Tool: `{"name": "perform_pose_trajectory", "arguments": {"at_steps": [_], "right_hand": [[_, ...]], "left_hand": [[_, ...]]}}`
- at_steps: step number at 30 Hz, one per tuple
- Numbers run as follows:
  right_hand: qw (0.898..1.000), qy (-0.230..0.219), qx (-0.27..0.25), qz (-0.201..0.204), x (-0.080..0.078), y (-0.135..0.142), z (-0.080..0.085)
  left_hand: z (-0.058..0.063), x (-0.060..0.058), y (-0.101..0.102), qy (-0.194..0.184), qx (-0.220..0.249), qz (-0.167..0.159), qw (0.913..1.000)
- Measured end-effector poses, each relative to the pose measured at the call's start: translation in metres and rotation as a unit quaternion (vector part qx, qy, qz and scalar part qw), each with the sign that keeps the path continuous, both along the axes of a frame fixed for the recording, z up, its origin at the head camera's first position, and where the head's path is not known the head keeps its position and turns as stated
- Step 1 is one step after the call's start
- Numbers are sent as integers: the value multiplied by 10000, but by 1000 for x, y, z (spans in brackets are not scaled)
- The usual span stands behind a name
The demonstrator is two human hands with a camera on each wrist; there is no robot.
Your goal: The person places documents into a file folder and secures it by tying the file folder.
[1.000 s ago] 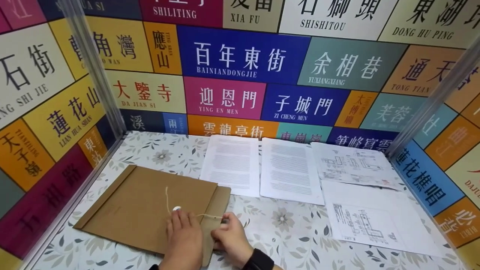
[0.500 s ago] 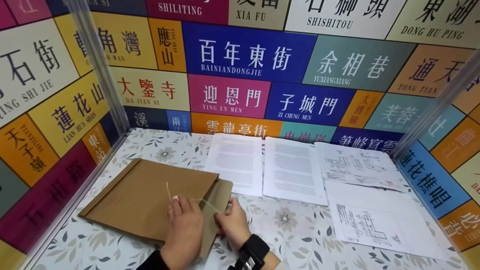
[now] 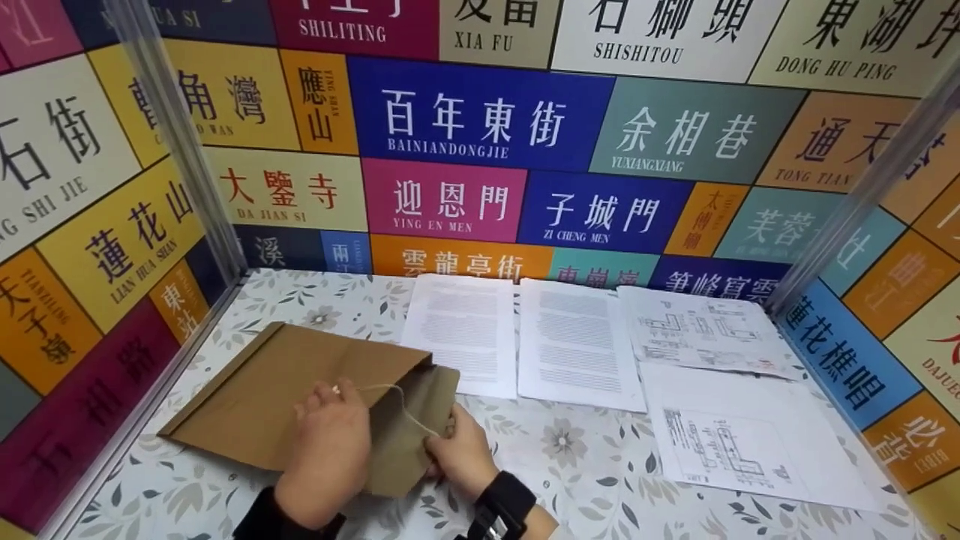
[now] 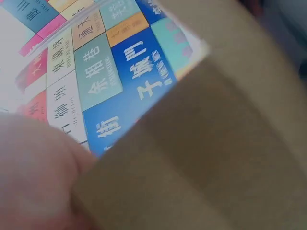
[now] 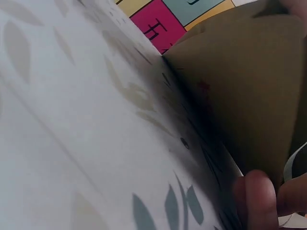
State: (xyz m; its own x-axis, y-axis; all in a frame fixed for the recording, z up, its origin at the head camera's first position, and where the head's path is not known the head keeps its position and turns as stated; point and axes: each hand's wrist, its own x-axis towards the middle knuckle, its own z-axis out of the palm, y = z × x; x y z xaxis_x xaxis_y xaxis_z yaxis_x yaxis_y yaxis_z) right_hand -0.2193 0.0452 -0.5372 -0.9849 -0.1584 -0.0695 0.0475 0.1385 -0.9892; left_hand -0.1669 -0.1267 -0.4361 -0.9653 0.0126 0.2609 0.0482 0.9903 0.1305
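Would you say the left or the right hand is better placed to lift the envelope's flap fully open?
Probably the right hand: it already grips the flap at the brown envelope's open end. The left hand grips the envelope's body and tilts it up, steadying it.

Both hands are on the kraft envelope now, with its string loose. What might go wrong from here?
The loose string arcs between the left hand and right hand; it might snag as the flap lifts. The tilted envelope lies close to the nearest printed sheet and might nudge it.
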Motion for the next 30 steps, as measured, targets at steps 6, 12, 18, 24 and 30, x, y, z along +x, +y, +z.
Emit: {"name": "perform_pose_trajectory", "arguments": {"at_steps": [6, 12, 18, 24, 30], "right_hand": [[9999, 122, -43, 6, -3, 5, -2], [9997, 157, 132, -125, -6, 9, 0], [10000, 31, 75, 28, -4, 10, 3], [9978, 263, 599, 61, -6, 11, 1], [9916, 598, 1144, -118, -5, 10, 1]], "left_hand": [[-20, 7, 14, -118, 110, 129, 9998], [-31, 2, 28, 2216, -349, 246, 9742], [-9, 5, 23, 2684, -313, 310, 9623], [-21, 3, 28, 2464, -496, 306, 9674], [-43, 4, 39, 2125, -486, 203, 9757]]}}
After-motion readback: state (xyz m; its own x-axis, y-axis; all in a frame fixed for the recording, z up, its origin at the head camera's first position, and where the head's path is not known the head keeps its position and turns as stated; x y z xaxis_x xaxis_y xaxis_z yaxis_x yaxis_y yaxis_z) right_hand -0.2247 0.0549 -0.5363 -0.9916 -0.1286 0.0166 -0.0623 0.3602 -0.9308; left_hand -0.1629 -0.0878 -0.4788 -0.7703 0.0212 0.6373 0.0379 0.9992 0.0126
